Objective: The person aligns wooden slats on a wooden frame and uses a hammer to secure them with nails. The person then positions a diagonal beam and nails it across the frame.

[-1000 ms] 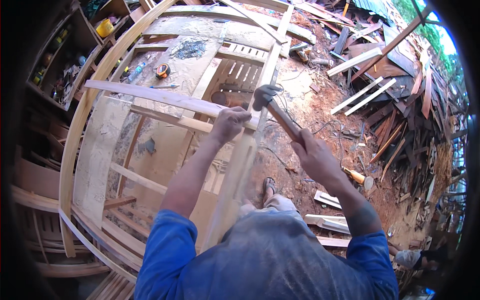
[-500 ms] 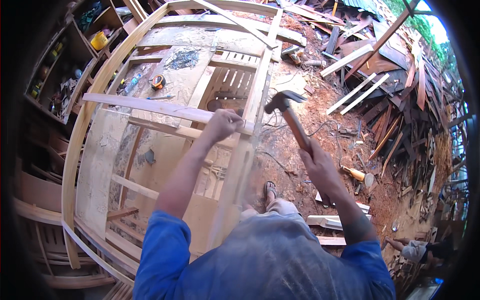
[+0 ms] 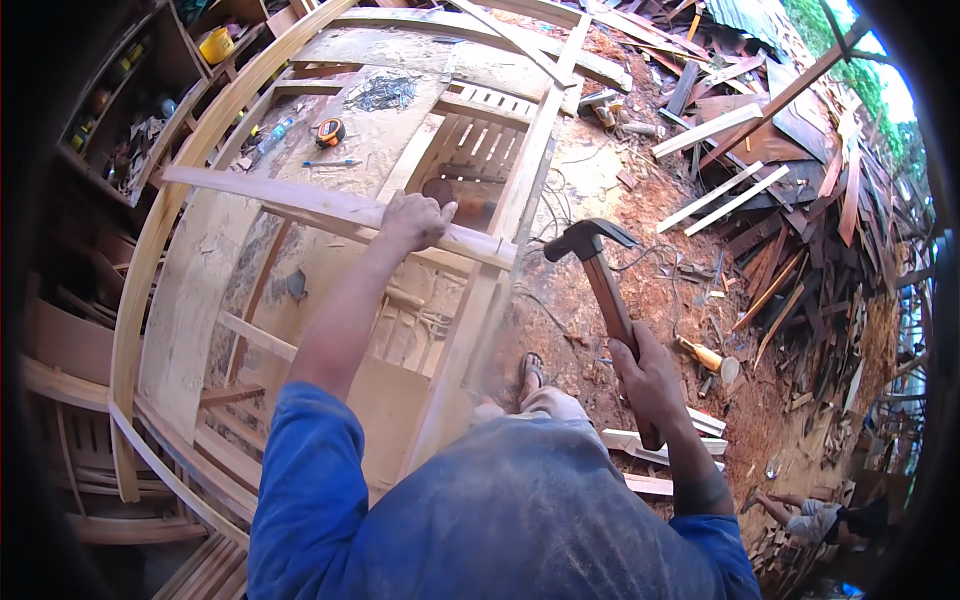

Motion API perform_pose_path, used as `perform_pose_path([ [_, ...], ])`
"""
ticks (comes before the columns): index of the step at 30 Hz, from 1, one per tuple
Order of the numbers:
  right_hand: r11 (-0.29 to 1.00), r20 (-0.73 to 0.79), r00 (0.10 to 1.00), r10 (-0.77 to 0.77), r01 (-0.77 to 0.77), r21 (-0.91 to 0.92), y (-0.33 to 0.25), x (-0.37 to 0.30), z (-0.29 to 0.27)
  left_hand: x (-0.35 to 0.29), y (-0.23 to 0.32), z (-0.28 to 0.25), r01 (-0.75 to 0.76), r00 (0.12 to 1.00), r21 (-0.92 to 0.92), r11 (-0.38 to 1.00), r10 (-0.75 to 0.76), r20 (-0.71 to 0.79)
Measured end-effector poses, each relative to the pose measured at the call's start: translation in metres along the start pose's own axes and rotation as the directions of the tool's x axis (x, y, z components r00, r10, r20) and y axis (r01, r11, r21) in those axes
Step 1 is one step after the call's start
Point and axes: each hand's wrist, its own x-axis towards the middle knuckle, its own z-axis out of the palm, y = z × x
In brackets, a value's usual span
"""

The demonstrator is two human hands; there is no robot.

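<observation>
My right hand (image 3: 648, 375) grips a claw hammer (image 3: 607, 290) by its wooden handle, the steel head up and apart from the wood. My left hand (image 3: 415, 220) is closed over a pale wooden slat (image 3: 290, 198), fairly near its right end. The slat lies across a large wooden frame (image 3: 530, 165) with curved rails. A tape measure (image 3: 330, 132), a blue pen (image 3: 332, 163) and a pile of nails (image 3: 380, 93) rest on a board beyond the slat.
Shelves with a yellow container (image 3: 216, 45) stand at the far left. Scrap boards (image 3: 800, 215) are heaped on the right, above a wooden mallet (image 3: 712, 357) on the dirt floor. Another person (image 3: 820, 520) is at the lower right. A cord trails over the ground.
My left hand has moved left along the slat from near its right end and now holds it from above. The hammer has come lower with my right hand. The view has shifted slightly.
</observation>
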Motion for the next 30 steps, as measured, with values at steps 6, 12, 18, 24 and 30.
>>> perform_pose_path([
  [6,0.969,-0.070,0.966,-0.247,0.244,-0.049,-0.069,-0.001,-0.012,-0.005,0.002,-0.006,0.043,0.999,-0.025,0.999,-0.042,0.021],
  [12,0.975,0.072,0.988,-0.134,0.144,-0.168,-0.066,0.028,0.014,0.000,-0.004,0.002,-0.008,1.000,-0.042,0.999,0.007,-0.013],
  [18,0.990,0.037,0.998,-0.042,0.046,-0.135,-0.076,0.033,-0.013,-0.001,0.001,-0.006,-0.016,0.999,-0.051,0.999,0.018,0.037],
  [24,0.737,-0.546,0.729,-0.413,0.620,0.269,-0.145,0.016,-0.052,-0.013,-0.010,-0.002,0.033,0.999,-0.048,0.998,-0.033,0.001],
  [30,0.965,0.130,0.985,-0.113,0.140,-0.222,-0.039,0.054,0.017,0.007,0.009,-0.015,0.000,1.000,-0.090,0.996,-0.002,-0.017],
])
